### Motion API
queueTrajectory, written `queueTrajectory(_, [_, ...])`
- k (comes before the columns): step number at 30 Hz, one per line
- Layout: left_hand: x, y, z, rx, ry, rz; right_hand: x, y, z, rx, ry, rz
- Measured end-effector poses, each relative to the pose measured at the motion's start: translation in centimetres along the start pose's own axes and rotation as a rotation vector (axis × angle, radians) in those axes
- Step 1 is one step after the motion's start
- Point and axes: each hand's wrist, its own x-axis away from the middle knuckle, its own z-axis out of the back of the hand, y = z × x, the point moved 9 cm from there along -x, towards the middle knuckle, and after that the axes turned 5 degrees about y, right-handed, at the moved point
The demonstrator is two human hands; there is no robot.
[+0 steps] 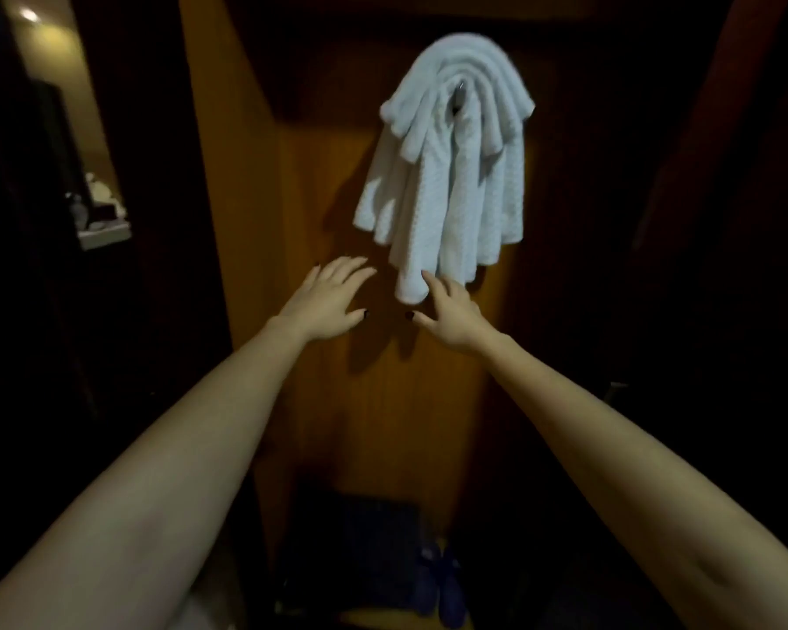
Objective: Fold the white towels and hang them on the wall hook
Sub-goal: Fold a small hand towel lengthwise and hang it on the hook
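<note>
White towels [446,175] hang on hook [459,90], far up on wood wall [383,402], long way running up-down. Low tip just above right hand [451,313]; finger at tip, touch unsure. Left hand [326,302] off to left, apart from towels. Both hands flat, fingers spread, holding nothing. Right hand nearer.

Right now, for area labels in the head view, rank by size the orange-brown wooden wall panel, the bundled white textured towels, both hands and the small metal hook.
1. orange-brown wooden wall panel
2. bundled white textured towels
3. left hand and right hand: alike, unranked
4. small metal hook, mostly hidden
</note>
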Motion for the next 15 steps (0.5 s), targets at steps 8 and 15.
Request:
queueTrajectory(8, [26.1, -3.9, -8.6, 0.106, -0.212, 0.317, 15.7, -6.5, -18.4, 0.006, -0.416, -0.013])
queueTrajectory(15, [48.0, -6.9, -11.3, 0.176, -0.256, 0.742, 29.1, -18.7, -32.3, -0.051, -0.739, 0.184])
